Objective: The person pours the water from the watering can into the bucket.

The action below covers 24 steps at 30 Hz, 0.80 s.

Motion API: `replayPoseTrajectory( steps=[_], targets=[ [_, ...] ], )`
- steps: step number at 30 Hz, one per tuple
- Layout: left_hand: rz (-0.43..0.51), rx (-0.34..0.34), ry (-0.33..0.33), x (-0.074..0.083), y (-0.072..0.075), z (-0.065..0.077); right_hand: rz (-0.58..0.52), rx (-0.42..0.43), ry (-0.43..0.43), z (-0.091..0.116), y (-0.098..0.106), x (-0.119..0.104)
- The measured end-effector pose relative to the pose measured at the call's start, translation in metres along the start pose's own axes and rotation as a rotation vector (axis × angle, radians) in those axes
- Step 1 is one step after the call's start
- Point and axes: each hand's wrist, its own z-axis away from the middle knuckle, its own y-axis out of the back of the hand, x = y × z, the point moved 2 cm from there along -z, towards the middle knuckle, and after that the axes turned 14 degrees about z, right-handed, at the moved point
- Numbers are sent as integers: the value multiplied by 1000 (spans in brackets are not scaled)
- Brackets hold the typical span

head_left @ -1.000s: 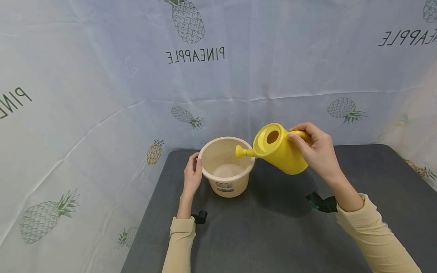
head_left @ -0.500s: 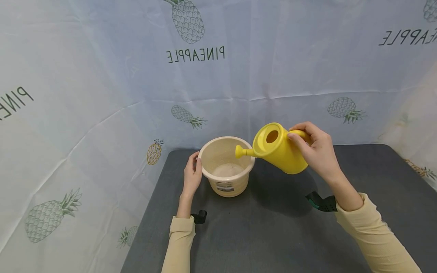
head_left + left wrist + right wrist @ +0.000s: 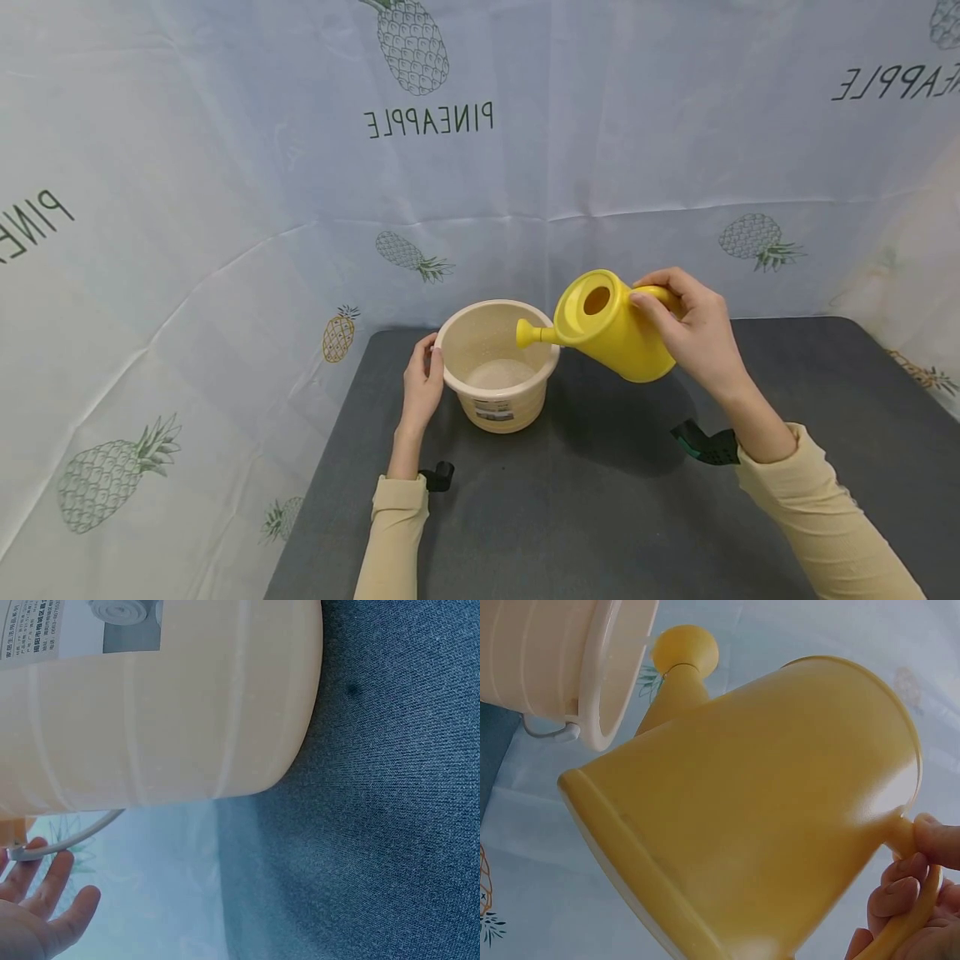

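Observation:
A cream plastic bucket (image 3: 506,414) stands upright on the dark table, its label facing me. At its left rim, my left hand (image 3: 422,387) holds the edge; in the left wrist view the fingers (image 3: 56,881) lie bent by the thin grey bail (image 3: 79,836). My right hand (image 3: 693,333) grips the handle of a yellow watering can (image 3: 622,342). The can hangs above the table, tilted left, with its rose (image 3: 527,333) over the bucket's right rim. No stream shows from the rose. Whether the pale bucket floor is under water, I cannot tell.
The dark cloth-covered table (image 3: 570,533) reaches back to a pale curtain (image 3: 645,142) printed with pineapples, which also runs along the left side. Black wrist straps with cameras (image 3: 708,444) sit at both cuffs.
Almost nothing differs. Both hands, the bucket and the tilted watering can keep their places; the can has shifted left by only a hair.

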Motion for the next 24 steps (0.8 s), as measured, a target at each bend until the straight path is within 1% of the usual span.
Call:
replayPoseTrajectory(
  steps=[8, 11, 13, 16, 18, 20, 24],
  targets=[
    [2, -4, -8, 0, 0, 0, 2, -2, -3, 0, -1, -1],
    [2, 0, 0, 0, 1, 0, 5, -4, -9, -1, 0, -2],
    [-5, 8, 7, -11, 2, -2, 6, -3, -10, -1, 0, -2],
    [4, 10, 12, -12, 2, -3, 1, -1, -6, -1, 0, -3],
    [0, 9, 8, -11, 2, -3, -2, -1, -4, -1, 0, -3],
    [3, 4, 7, 1, 0, -1, -3, -1, -6, -1, 0, -4],
    [-8, 0, 13, 4, 0, 0, -3, -3, -11, -1, 0, -4]
  ],
)
